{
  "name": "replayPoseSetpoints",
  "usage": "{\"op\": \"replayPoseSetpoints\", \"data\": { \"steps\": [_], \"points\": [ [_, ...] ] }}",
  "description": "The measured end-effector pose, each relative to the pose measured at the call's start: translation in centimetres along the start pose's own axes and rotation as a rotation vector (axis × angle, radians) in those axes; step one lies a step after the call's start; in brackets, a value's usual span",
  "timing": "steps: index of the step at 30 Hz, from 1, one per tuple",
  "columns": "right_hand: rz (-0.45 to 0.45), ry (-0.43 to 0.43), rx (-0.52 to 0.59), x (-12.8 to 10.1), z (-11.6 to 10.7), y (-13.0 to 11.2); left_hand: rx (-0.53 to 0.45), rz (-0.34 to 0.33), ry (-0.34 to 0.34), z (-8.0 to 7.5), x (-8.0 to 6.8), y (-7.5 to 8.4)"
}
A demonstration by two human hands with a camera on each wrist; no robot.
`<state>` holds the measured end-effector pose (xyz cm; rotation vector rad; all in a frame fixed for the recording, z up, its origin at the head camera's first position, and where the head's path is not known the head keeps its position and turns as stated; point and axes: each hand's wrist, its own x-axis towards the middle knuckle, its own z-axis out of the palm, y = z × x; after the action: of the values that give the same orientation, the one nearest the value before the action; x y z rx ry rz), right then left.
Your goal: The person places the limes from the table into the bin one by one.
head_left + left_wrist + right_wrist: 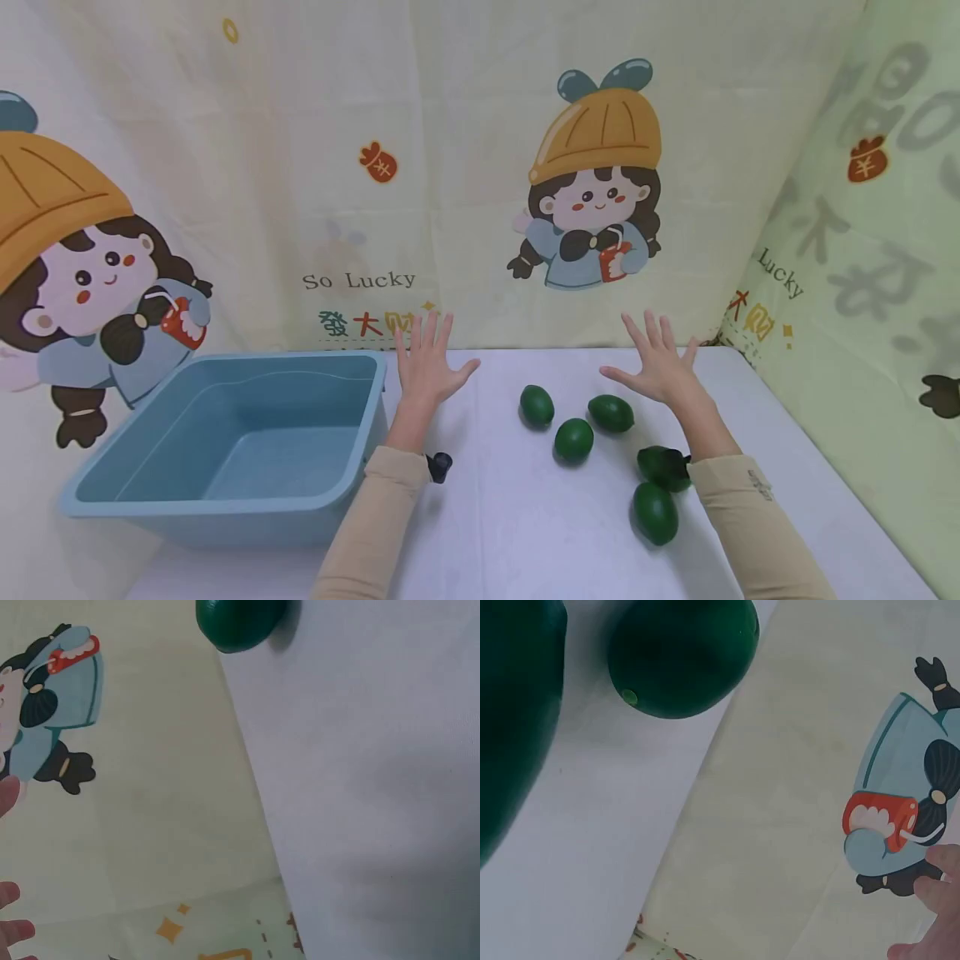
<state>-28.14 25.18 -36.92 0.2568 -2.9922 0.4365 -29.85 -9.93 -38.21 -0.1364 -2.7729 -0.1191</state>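
Note:
Both hands are raised with fingers spread, holding nothing. My left hand [429, 367] is beside the right rim of a blue plastic tub [255, 510], its fingertips [16, 930] just showing in the left wrist view. To the right, my right hand [663, 367] hovers beyond a group of several dark green, lime-like oval fruits. One fruit [611, 413] lies nearest that hand; two more, a left one [537, 407] and a middle one [573, 441], lie left of it. Near the right cuff are another fruit [660, 467], partly covered by the wrist camera, and a front one [655, 514].
A white-covered table [517, 542] carries the tub and fruits. Behind it hangs a cream cloth [465, 208] printed with cartoon figures, and a similar cloth [885, 333] closes off the right side. A small black wrist camera [440, 467] sticks out by the left cuff.

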Motion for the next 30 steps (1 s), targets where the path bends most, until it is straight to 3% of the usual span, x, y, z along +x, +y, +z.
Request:
{"op": "replayPoseSetpoints", "data": {
  "steps": [7,19,30],
  "points": [
    [-0.065,0.05,-0.015,-0.5,0.7,-0.3,-0.046,-0.01,0.07,-1.3,-1.1,0.7],
    [-0.165,0.085,-0.056,-1.8,2.6,-1.2,-0.131,-0.031,0.224,-4.4,-5.1,1.2],
    [-0.194,0.087,-0.089,-2.7,3.2,-2.6,-0.137,-0.042,0.248,-6.8,-8.7,0.9]
  ]
}}
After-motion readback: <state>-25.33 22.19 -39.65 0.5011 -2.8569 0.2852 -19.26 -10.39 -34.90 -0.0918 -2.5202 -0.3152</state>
